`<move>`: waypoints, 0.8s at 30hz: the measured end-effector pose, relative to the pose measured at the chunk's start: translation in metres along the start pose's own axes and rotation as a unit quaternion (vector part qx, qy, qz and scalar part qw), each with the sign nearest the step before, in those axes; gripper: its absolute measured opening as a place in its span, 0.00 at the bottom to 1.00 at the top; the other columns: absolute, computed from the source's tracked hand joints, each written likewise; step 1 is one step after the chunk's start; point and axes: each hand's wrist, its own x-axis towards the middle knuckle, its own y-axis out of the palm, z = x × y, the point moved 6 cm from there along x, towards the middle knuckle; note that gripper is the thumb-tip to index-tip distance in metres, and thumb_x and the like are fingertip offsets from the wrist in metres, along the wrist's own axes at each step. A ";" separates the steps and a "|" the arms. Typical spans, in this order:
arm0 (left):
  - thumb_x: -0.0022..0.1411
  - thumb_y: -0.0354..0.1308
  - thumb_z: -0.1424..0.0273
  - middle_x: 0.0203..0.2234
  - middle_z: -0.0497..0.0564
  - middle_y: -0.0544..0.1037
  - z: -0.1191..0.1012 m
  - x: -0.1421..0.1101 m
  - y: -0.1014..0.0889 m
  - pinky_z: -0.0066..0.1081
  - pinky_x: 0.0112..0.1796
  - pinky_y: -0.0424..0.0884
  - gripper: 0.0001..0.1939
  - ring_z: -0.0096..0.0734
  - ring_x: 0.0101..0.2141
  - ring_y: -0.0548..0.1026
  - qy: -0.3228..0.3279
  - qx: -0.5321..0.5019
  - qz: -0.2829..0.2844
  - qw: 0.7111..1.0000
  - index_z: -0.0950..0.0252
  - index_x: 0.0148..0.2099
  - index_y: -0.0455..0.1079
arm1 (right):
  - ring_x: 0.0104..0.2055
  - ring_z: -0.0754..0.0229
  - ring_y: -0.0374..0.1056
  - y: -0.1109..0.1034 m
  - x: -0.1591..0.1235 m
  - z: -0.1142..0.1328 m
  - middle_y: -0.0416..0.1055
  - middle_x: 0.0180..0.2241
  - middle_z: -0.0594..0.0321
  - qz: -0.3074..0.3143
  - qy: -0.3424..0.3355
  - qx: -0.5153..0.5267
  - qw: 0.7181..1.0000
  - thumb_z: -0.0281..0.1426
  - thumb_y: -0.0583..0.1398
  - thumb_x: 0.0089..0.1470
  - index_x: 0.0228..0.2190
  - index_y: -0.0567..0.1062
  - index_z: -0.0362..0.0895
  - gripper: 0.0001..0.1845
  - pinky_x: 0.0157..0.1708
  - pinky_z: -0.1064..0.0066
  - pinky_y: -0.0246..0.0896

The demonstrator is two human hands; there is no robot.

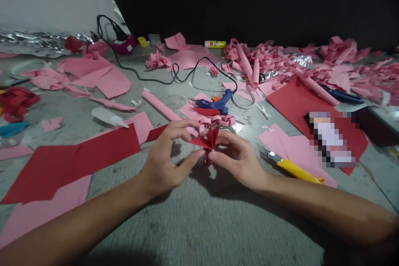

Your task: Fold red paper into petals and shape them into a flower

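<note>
A small red folded-paper piece (205,143), with pointed flaps like a star or flower, is held up just above the table in front of me. My right hand (240,156) pinches it near its centre between thumb and fingers. My left hand (168,156) curls round its left side, the thumb tip at the lower middle and the fingers by the left flap. Behind the piece lie a curled pink paper strip (229,120) and a blue glue gun (218,103) with a black cord. Part of the folded piece is hidden by my fingers.
Red paper (106,145) and pink sheets lie on the left beside a white bottle (107,116). To the right are a yellow utility knife (296,169) and a blurred phone (332,139) on red card. Pink scraps and a glue stick (215,44) line the dark wall.
</note>
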 end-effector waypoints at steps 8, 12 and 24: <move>0.68 0.72 0.64 0.50 0.56 0.82 -0.001 0.001 0.011 0.42 0.53 0.79 0.20 0.42 0.51 0.82 0.019 0.024 0.086 0.996 0.59 0.57 0.70 | 0.39 0.60 0.74 0.003 0.003 0.001 0.78 0.40 0.63 0.021 0.006 0.063 0.998 0.38 0.75 0.58 0.50 0.75 0.51 0.22 0.39 0.66 0.74; 0.64 0.74 0.65 0.56 0.59 0.79 -0.004 0.001 0.014 0.48 0.58 0.76 0.26 0.48 0.57 0.78 0.015 0.046 0.083 0.995 0.59 0.59 0.68 | 0.34 0.61 0.72 0.006 0.003 0.001 0.77 0.39 0.65 0.029 0.010 0.072 0.997 0.37 0.74 0.58 0.61 0.67 0.57 0.35 0.34 0.65 0.73; 0.67 0.64 0.77 0.60 0.63 0.77 -0.015 -0.002 0.011 0.48 0.58 0.76 0.16 0.51 0.61 0.76 0.096 0.169 0.055 0.979 0.62 0.55 0.71 | 0.44 0.56 0.78 0.002 0.002 0.003 0.79 0.46 0.60 0.037 -0.002 -0.016 0.999 0.37 0.69 0.66 0.65 0.66 0.57 0.32 0.37 0.65 0.76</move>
